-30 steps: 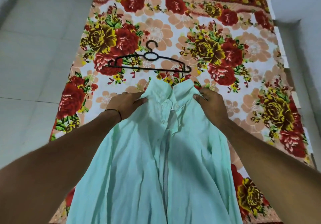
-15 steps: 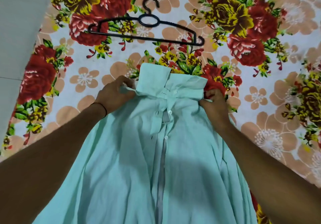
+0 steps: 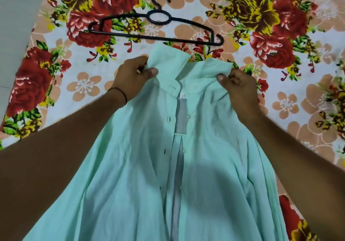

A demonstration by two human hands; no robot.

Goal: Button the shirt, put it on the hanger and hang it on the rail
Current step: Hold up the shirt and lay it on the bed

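Shirt collar [image 3: 168,59] near hanger [image 3: 130,35]

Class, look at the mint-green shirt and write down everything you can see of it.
The shirt is mint green, of thin, slightly creased cloth, spread front up over the floral sheet. Its front is unbuttoned: white buttons down one edge, dark buttonholes down the other, a gap between. A label shows inside the neck. The left hand and right hand pinch the collar at either end, close to the black hanger.
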